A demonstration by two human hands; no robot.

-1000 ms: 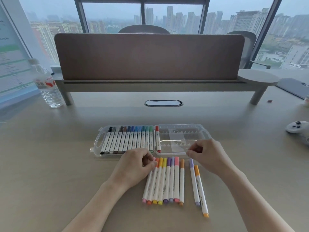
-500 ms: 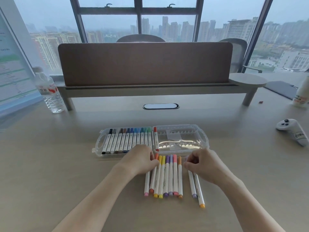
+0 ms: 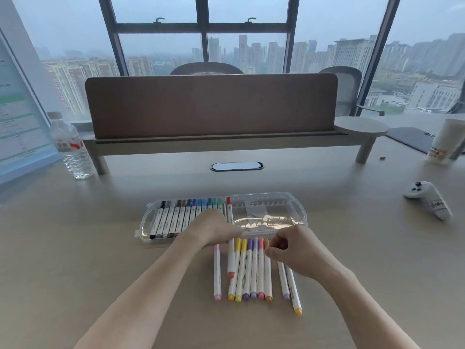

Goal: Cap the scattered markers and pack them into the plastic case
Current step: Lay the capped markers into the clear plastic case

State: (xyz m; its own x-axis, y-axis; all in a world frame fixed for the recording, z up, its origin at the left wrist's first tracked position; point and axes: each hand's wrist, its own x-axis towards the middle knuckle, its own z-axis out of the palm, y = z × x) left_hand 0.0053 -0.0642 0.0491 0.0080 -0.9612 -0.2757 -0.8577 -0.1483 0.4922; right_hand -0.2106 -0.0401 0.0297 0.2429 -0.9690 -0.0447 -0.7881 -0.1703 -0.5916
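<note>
Gripping orange-red marker (image 3: 231,260) lengthwise, left hand (image 3: 214,229)

Both our forearms are reaching forward from bottom of view, bare, converging toward middle. Our left hand (image 3: 214,229) is lying palm down, back of hand facing up, fingers bending down and pointing right, pinching top end of orange-red marker (image 3: 231,259), which is sitting raised above its neighbours. Our right hand (image 3: 294,248) is sitting just right of it, close but apart, knuckles up, fingers curling inward toward left, thumb tucking under; whether it is holding anything, we cannot tell.
</note>
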